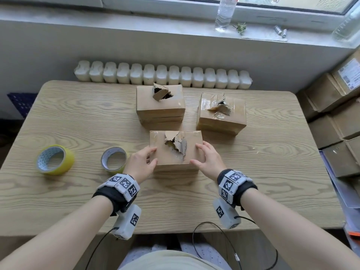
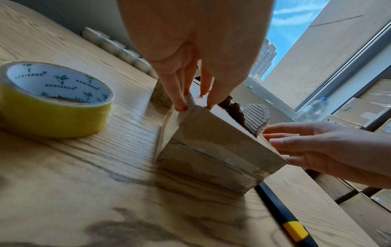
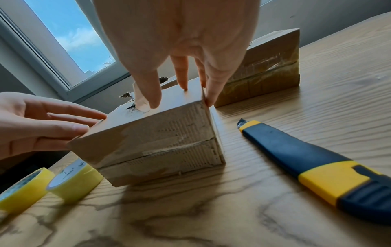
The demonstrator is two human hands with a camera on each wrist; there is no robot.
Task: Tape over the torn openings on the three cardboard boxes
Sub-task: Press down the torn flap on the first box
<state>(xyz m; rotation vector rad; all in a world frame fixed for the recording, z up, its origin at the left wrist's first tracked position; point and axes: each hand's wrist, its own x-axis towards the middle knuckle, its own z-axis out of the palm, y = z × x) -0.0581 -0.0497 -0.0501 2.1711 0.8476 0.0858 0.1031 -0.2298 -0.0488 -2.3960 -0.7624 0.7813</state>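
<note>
Three brown cardboard boxes stand on the wooden table (image 1: 78, 121), each with a torn hole in its top. The near box (image 1: 175, 152) (image 2: 211, 150) (image 3: 160, 142) lies between my hands. My left hand (image 1: 152, 156) (image 2: 194, 102) touches its left top edge with straight fingertips. My right hand (image 1: 196, 154) (image 3: 177, 98) rests its thumb on the top and its fingers at the right edge. The other two boxes sit behind, one at back left (image 1: 160, 108) and one at back right (image 1: 221, 117). Two yellow tape rolls (image 1: 55, 159) (image 1: 114, 159) lie to the left of my left hand.
A blue and yellow utility knife (image 3: 317, 160) (image 2: 283, 217) lies on the table to the right of the near box, hidden under my right wrist in the head view. A white radiator (image 1: 161, 75) runs behind the table. Stacked cartons (image 1: 335, 114) stand at the right.
</note>
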